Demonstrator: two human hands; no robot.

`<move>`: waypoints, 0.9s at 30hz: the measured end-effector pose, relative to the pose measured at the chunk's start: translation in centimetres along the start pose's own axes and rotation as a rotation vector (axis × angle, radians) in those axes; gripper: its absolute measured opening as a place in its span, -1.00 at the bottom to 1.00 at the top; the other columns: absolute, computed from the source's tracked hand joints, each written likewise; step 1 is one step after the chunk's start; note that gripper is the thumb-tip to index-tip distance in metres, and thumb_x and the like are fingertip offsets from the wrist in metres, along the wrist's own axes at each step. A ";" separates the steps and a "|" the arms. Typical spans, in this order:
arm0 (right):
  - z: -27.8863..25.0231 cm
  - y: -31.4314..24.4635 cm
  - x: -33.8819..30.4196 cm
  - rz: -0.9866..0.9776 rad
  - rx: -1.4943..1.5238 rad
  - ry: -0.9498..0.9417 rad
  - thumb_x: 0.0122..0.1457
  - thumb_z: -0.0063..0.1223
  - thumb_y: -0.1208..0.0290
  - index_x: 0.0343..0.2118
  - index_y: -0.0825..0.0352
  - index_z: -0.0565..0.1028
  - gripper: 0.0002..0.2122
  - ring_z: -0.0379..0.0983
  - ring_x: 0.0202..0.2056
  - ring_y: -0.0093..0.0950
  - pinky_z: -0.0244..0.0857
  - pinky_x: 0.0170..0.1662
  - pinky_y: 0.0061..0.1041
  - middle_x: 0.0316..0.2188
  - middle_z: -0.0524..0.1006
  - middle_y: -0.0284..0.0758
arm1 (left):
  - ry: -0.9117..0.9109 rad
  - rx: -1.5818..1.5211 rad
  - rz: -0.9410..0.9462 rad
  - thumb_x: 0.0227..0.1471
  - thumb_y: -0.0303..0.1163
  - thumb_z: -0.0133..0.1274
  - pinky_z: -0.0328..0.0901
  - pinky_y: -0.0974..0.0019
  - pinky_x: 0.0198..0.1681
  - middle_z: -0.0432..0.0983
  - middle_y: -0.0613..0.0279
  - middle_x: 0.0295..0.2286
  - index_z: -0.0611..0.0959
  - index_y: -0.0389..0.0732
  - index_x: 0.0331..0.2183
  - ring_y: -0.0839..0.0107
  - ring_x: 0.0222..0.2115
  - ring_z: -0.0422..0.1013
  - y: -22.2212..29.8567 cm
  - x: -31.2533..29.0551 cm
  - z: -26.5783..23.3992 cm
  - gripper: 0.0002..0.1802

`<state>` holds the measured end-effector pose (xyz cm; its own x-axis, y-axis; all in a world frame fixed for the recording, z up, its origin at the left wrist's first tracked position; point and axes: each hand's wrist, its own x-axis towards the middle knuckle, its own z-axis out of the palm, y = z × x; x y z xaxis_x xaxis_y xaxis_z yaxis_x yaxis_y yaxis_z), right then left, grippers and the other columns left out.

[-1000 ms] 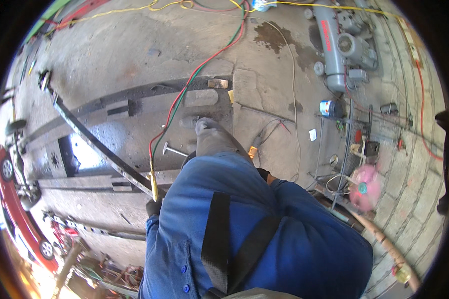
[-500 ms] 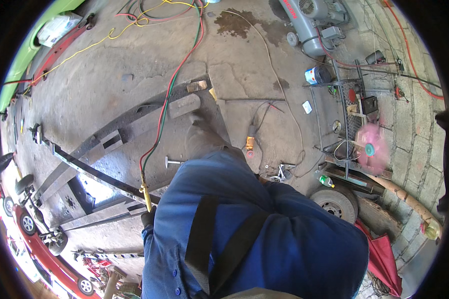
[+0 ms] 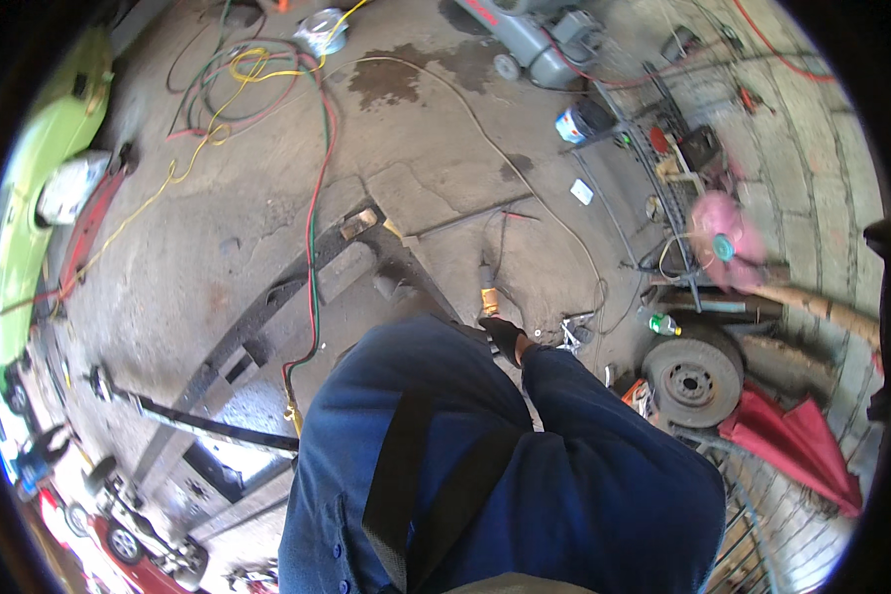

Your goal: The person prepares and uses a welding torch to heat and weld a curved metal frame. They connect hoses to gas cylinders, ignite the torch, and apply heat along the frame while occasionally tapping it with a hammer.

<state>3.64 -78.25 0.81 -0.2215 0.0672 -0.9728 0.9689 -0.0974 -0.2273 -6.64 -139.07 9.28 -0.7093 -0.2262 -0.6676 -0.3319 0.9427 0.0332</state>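
We observe a dark steel frame on the floor at left and a wheel at right. Between them lies a yellow-and-dark grinder. A brass torch sits near left. Our gloved right hand is at the grinder's near end; we cannot tell whether its fingers grip. Our left hand is hidden; we cannot tell its state.

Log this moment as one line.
right hand: black-gloved, at yellow power tool, grip unclear | left hand: not visible | torch: left of body, on red and green hoses
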 end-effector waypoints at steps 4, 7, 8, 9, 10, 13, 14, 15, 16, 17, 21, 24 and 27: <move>2.1 -1.1 -0.1 -0.117 -0.016 0.031 0.31 -0.04 0.27 0.03 0.22 0.59 -0.68 0.61 0.00 0.05 0.48 0.04 -0.08 -0.01 0.65 -0.07 | 0.003 0.096 0.077 0.17 0.07 0.25 0.42 -0.10 -0.38 0.63 -0.18 -0.52 0.72 -0.35 -0.42 -0.14 -0.43 0.61 1.5 3.2 -2.9 -0.44; 3.6 -0.3 -0.7 -0.170 -0.059 0.051 0.31 -0.04 0.27 0.04 0.22 0.59 -0.68 0.60 0.01 0.05 0.48 0.04 -0.08 0.00 0.65 -0.06 | 0.009 0.170 0.147 0.17 0.07 0.25 0.42 -0.10 -0.38 0.64 -0.18 -0.52 0.72 -0.35 -0.42 -0.15 -0.43 0.61 2.7 6.0 -4.9 -0.44; 4.1 0.3 -0.9 -0.185 -0.082 0.055 0.31 -0.04 0.27 0.04 0.23 0.59 -0.68 0.60 0.01 0.05 0.48 0.04 -0.08 0.00 0.65 -0.06 | 0.012 0.195 0.171 0.17 0.07 0.25 0.42 -0.10 -0.38 0.64 -0.18 -0.51 0.72 -0.35 -0.42 -0.15 -0.42 0.61 3.1 6.9 -5.7 -0.44; 4.5 0.9 -1.1 -0.198 -0.117 0.060 0.31 -0.04 0.27 0.04 0.23 0.59 -0.68 0.60 0.01 0.05 0.48 0.05 -0.08 0.00 0.64 -0.06 | 0.021 0.217 0.197 0.17 0.07 0.25 0.42 -0.10 -0.37 0.64 -0.18 -0.51 0.72 -0.35 -0.42 -0.15 -0.42 0.61 3.5 7.9 -6.4 -0.44; 5.0 1.7 -1.3 -0.219 -0.175 0.059 0.31 -0.04 0.27 0.04 0.23 0.59 -0.68 0.59 0.02 0.05 0.48 0.05 -0.08 0.00 0.64 -0.06 | 0.029 0.241 0.228 0.17 0.07 0.25 0.42 -0.10 -0.37 0.64 -0.19 -0.51 0.72 -0.35 -0.41 -0.15 -0.42 0.61 4.1 8.8 -7.2 -0.44; 6.9 4.6 -1.8 -0.346 -0.457 0.030 0.31 -0.04 0.27 0.04 0.23 0.58 -0.68 0.59 0.02 0.05 0.48 0.05 -0.08 0.01 0.64 -0.05 | 0.062 0.316 0.314 0.17 0.07 0.25 0.42 -0.10 -0.37 0.64 -0.19 -0.50 0.72 -0.35 -0.41 -0.16 -0.41 0.61 5.9 11.6 -9.6 -0.44; 7.6 5.6 -1.8 -0.417 -0.574 0.016 0.32 -0.04 0.27 0.04 0.23 0.58 -0.68 0.59 0.03 0.05 0.48 0.05 -0.07 0.02 0.64 -0.05 | 0.076 0.341 0.351 0.17 0.07 0.25 0.42 -0.10 -0.36 0.64 -0.19 -0.50 0.72 -0.35 -0.41 -0.16 -0.41 0.61 6.7 12.3 -10.3 -0.44; 8.3 6.5 -1.7 -0.487 -0.663 0.006 0.32 -0.04 0.27 0.05 0.23 0.58 -0.68 0.58 0.03 0.05 0.48 0.05 -0.07 0.02 0.63 -0.05 | 0.103 0.365 0.393 0.17 0.07 0.25 0.42 -0.11 -0.36 0.64 -0.19 -0.50 0.72 -0.35 -0.41 -0.17 -0.40 0.61 7.6 13.1 -11.2 -0.44; 9.1 7.5 -1.7 -0.516 -0.696 0.017 0.32 -0.04 0.27 0.05 0.23 0.58 -0.68 0.58 0.03 0.05 0.47 0.05 -0.07 0.02 0.63 -0.05 | 0.127 0.370 0.439 0.17 0.07 0.25 0.42 -0.11 -0.36 0.64 -0.19 -0.50 0.73 -0.35 -0.41 -0.17 -0.40 0.61 8.5 13.7 -12.1 -0.44; 9.7 8.1 -1.5 -0.541 -0.725 0.036 0.32 -0.04 0.27 0.05 0.23 0.58 -0.68 0.58 0.03 0.05 0.47 0.06 -0.07 0.03 0.63 -0.05 | 0.148 0.396 0.468 0.17 0.07 0.25 0.42 -0.11 -0.36 0.64 -0.20 -0.50 0.73 -0.34 -0.41 -0.17 -0.40 0.61 9.5 14.1 -12.9 -0.44; 10.9 8.5 -2.1 -0.433 -0.635 0.330 0.37 -0.10 0.23 0.15 0.26 0.54 -0.61 0.53 0.11 0.04 0.42 0.15 -0.10 0.13 0.57 0.00 | 0.114 0.244 0.629 0.14 0.07 0.25 0.44 -0.17 -0.24 0.67 -0.17 -0.36 0.72 -0.25 -0.31 -0.20 -0.27 0.60 14.2 13.4 -16.6 -0.50; 10.7 5.2 -5.4 -0.603 -0.551 0.729 0.41 -0.10 0.16 0.22 0.26 0.49 -0.57 0.47 0.19 -0.01 0.35 0.25 -0.16 0.18 0.53 0.01 | 0.113 0.369 0.828 0.15 0.08 0.23 0.44 -0.16 -0.25 0.67 -0.14 -0.36 0.69 -0.21 -0.31 -0.21 -0.27 0.59 18.8 11.1 -19.1 -0.52; 10.3 -0.7 -10.7 -0.496 0.098 0.758 0.41 0.01 0.06 0.25 0.26 0.45 -0.52 0.42 0.24 -0.07 0.28 0.30 -0.19 0.20 0.51 -0.03 | 0.063 0.434 1.011 0.14 0.03 0.24 0.45 -0.14 -0.27 0.66 -0.06 -0.37 0.67 -0.16 -0.29 -0.14 -0.30 0.60 23.4 7.8 -20.5 -0.59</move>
<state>4.17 -89.09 10.91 -0.4452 0.7552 -0.4811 0.7605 0.0353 -0.6484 -32.67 -123.83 20.04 -0.5645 0.6981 -0.4404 0.6580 0.7028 0.2705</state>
